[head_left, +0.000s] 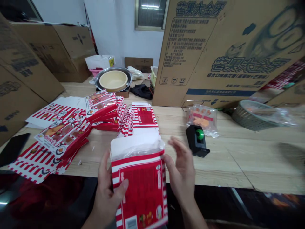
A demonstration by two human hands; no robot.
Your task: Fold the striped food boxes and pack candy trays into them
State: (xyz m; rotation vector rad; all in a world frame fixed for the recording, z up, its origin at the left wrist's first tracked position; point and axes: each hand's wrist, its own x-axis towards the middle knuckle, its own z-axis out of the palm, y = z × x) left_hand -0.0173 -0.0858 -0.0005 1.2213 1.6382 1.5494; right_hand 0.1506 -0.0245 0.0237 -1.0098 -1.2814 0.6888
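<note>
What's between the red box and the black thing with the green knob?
In the head view, the right hand lies between the red-and-white box and the black stand with the green knob.

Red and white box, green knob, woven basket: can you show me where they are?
Red and white box (140, 187): head view, on its red front panel.
Green knob (200, 134): head view, on its round top.
Woven basket (252, 118): head view, on its side wall.

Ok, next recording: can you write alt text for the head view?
A person's left hand grips an open red-and-white striped cardboard box, with the spread right hand at its edge. Piles of flat red-and-white striped cartons lie behind on a light wooden table.
</note>
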